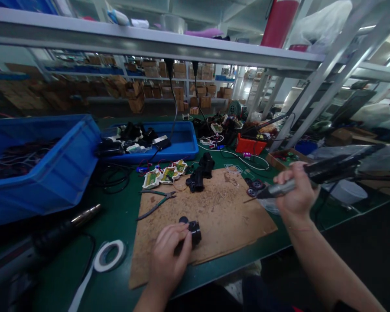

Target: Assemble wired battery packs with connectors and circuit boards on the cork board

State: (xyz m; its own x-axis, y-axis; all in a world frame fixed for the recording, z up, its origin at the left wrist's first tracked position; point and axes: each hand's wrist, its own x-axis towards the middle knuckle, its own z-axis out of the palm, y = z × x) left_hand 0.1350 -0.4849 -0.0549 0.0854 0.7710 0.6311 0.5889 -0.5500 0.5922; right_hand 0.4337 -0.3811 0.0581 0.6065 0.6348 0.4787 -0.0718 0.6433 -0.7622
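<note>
My left hand is closed around a small black plastic housing near the front of the cardboard sheet. In my right hand is an electric screwdriver, raised over the right side of the cardboard. Its thin bit points left and is apart from the housing. Further back on the cardboard stand more black plastic housings. A pair of pliers lies with spread handles at the left edge, beside several cream parts with green circuit boards.
A blue bin stands at the left, with a blue tray of black parts behind. A heat gun and a roll of white tape lie front left. Loose wires and an orange box sit back right. A shelf spans overhead.
</note>
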